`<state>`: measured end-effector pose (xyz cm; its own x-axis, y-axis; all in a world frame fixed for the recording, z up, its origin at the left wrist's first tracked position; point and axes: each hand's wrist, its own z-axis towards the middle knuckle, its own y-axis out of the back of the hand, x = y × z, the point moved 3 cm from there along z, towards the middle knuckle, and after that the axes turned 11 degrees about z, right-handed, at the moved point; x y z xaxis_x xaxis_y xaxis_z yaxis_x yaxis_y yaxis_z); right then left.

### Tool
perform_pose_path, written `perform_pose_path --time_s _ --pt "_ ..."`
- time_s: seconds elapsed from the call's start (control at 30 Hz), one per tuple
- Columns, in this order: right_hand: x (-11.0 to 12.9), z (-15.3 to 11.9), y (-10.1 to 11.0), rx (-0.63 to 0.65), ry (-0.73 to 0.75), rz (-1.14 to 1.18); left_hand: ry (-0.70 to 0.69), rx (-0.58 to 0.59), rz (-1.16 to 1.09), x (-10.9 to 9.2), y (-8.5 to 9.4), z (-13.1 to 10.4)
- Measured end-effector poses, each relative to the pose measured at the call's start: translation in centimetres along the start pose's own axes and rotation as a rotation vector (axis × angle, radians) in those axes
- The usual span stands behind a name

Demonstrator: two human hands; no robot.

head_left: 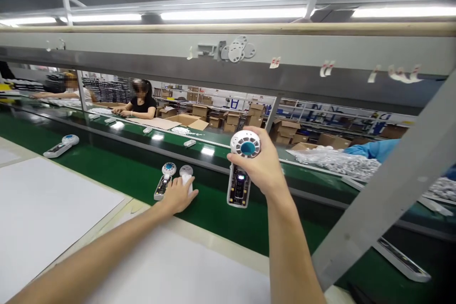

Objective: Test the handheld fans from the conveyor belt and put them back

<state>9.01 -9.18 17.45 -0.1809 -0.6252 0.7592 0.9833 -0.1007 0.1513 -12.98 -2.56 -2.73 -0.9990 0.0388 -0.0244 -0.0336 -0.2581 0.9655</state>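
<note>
My right hand [263, 161] is raised above the belt, closed around the round head of a white handheld fan [238, 190]. This fan stands upright, with a teal disc in its vented head, a bare circuit board in its handle and a small lit display. Lower down, my left hand [178, 195] has its fingers around a white fan housing [186, 171] on the green belt; its handle is partly hidden by the fingers. Just left of that housing, touching or nearly so, lies a second open fan [168, 169] with a teal centre and exposed board.
Another fan [60, 146] lies farther left on the green conveyor belt [117, 161]. White sheets [53, 213] cover the near worktop. A slanted metal post [384, 175] stands at right. Across the belt are two people, cartons [192, 120] and bagged white parts [335, 160]; a blue sleeve shows at right.
</note>
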Motion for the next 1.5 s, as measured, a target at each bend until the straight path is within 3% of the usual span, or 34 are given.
perform_pose_path --time_s 0.17,0.33,0.47,0.6,0.67,0.77,0.87,0.97,1.1,1.33,1.43,1.5 --pt "-0.9 0.2 0.6 0.061 -0.067 -0.260 0.108 0.090 -0.016 -0.8 -0.6 0.0" --pt "-1.6 0.4 1.0 0.078 -0.116 -0.390 0.266 0.190 -0.208 1.2 0.4 1.4" --pt "-1.8 0.3 1.2 0.110 -0.153 -0.466 0.357 0.328 -0.596 4.0 2.3 2.3" --pt "-2.5 0.4 0.5 0.256 -0.166 -0.609 0.289 0.558 -1.116 5.1 4.6 -0.1" --pt "-3.4 0.5 -0.2 0.325 -0.177 -0.678 0.242 0.668 -1.337 4.2 5.4 -2.6" --pt "-5.3 0.5 -1.5 0.416 -0.216 -0.755 0.197 0.781 -1.595 1.1 5.4 -6.4" --pt "-7.3 0.3 -2.4 0.526 -0.281 -0.841 0.175 0.794 -1.794 -2.3 4.3 -8.4" --pt "-8.9 0.2 -2.4 0.611 -0.367 -0.902 0.190 0.767 -1.912 -4.4 2.7 -9.0" --pt "-10.2 0.2 -2.1 0.660 -0.459 -0.924 0.220 0.770 -1.973 -5.0 1.4 -9.4" --pt "-12.6 0.4 -3.6 0.657 -0.498 -0.901 0.182 0.767 -1.995 -4.6 1.6 -9.5" --pt "-11.4 0.6 -3.6 0.652 -0.505 -0.861 0.158 0.784 -2.008 -4.6 1.4 -9.3" --pt "-8.7 0.4 -2.8 0.650 -0.466 -0.797 0.135 0.780 -2.016 -4.6 1.3 -9.3"
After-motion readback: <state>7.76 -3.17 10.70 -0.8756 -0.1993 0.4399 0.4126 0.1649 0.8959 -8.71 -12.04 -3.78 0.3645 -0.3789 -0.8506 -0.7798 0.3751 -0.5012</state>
